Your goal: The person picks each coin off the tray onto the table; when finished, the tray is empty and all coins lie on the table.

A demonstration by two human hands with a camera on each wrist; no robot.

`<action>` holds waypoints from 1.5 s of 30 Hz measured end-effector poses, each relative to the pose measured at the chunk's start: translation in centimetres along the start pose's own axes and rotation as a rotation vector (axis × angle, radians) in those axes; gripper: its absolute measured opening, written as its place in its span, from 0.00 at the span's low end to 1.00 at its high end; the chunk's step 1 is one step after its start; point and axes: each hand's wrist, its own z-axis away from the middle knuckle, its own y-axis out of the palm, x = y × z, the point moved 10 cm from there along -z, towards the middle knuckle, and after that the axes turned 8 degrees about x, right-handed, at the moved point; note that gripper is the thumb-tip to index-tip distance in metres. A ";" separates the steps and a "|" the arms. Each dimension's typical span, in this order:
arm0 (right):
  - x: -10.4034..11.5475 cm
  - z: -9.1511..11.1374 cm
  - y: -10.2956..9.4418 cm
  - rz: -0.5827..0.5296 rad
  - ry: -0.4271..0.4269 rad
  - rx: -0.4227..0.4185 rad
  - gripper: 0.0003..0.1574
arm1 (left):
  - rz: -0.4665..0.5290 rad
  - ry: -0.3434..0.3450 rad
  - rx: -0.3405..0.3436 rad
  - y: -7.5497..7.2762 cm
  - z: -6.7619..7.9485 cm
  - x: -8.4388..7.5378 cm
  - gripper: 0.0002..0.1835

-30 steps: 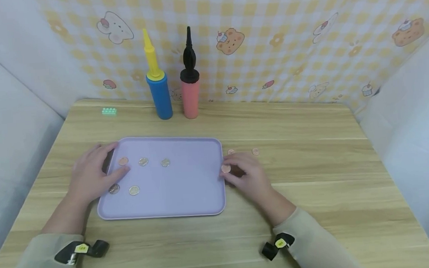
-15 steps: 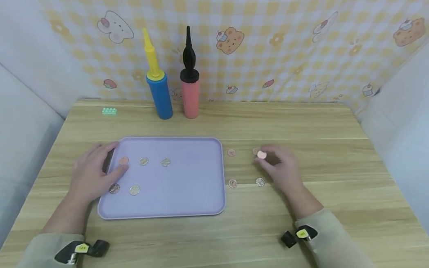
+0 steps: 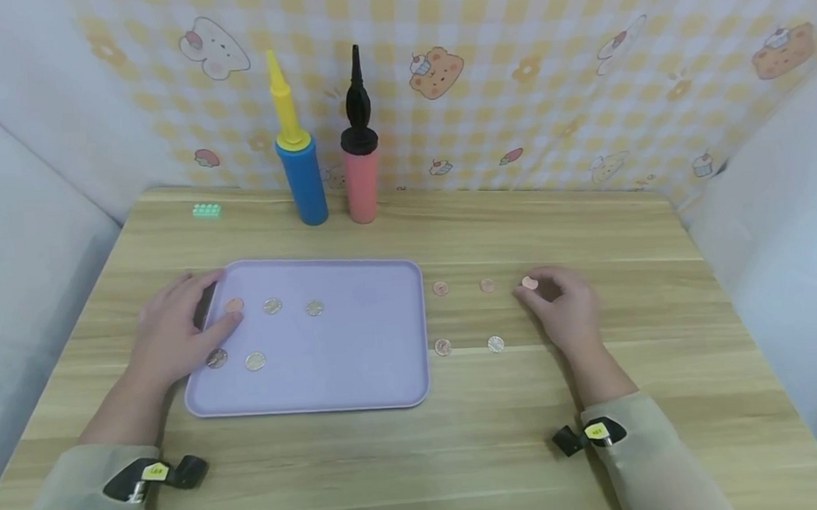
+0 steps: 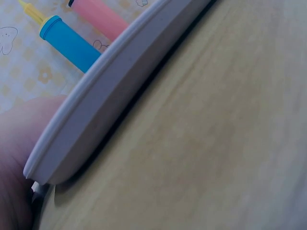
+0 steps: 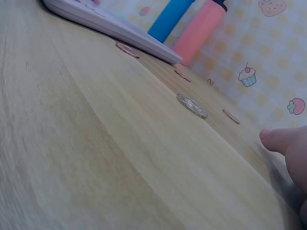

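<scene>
My left hand [image 3: 180,327] rests at the left edge of a lilac tray [image 3: 360,375], its thumb reaching over the rim and its forefinger at the back corner. Several coins lie in the tray: a copper coin [image 3: 234,305] near the thumb and silver-coloured ones such as the coin [image 3: 314,307] farther right. Between thumb and forefinger, my right hand [image 3: 568,308] pinches a copper coin [image 3: 529,283] close to the table. Left of it lie copper coins [image 3: 488,285] and a silver coin [image 3: 495,344]. The right wrist view shows the thumb [image 5: 278,140], but the held coin is hidden there.
Behind the tray stand a blue balloon pump [image 3: 303,183] with a yellow nozzle and a pink pump [image 3: 362,184] with a black one. A mint-green toy brick [image 3: 206,210] lies at the back left. A checked cloth [image 3: 526,107] hangs behind the wooden table [image 3: 366,476].
From the tray's right edge, my right hand has moved right with the copper coin, past the back-row coins. The left hand and the tray have stayed in place.
</scene>
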 end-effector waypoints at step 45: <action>1.0 -0.2 0.7 0.005 -0.054 0.000 0.13 | 0.006 0.008 -0.011 -0.1 0.0 -0.2 0.40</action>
